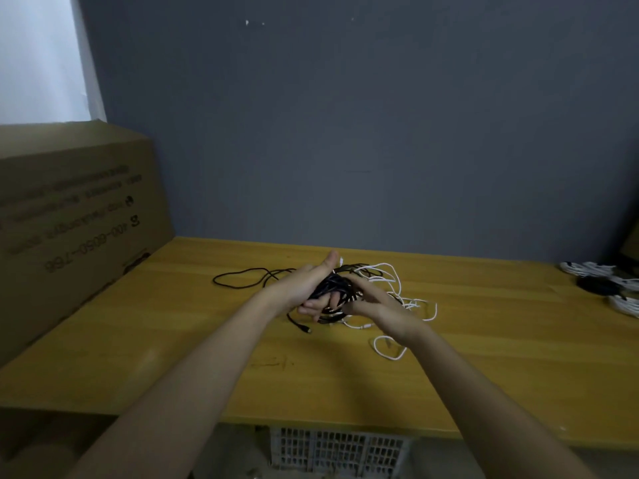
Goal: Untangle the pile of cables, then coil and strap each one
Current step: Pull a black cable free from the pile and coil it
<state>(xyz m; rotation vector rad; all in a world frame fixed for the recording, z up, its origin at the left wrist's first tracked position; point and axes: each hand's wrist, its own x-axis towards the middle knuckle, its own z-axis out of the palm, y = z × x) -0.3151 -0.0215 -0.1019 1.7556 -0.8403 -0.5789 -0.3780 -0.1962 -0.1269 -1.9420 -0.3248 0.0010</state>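
Head view, reading from the left: a large cardboard box (69, 216) with upside-down printing stands at the left end of the yellow wooden table (173, 340), against the grey wall (345, 115). A loose loop of black cable (242, 280) trails over the tabletop toward the box from the middle. At the centre the left hand (307, 288) grips a dark bundle of black cable (333, 288), its fingers curled under and around the coils and its thumb pointing up toward the wall. The right hand (371, 302) is close against it, touching the same bundle from the right, with the fingers bent onto the strands; whether they pinch a strand is hard to tell. Beneath and beside the hands lies the tangle of white cable (390, 281), with one white loop (387, 347) lying near the right wrist. At the far right edge of the table rest white coiled cables (587, 269) and a dark round item (600, 285), well apart from the hands. A pale slatted crate (339, 451) shows below the table's front edge.
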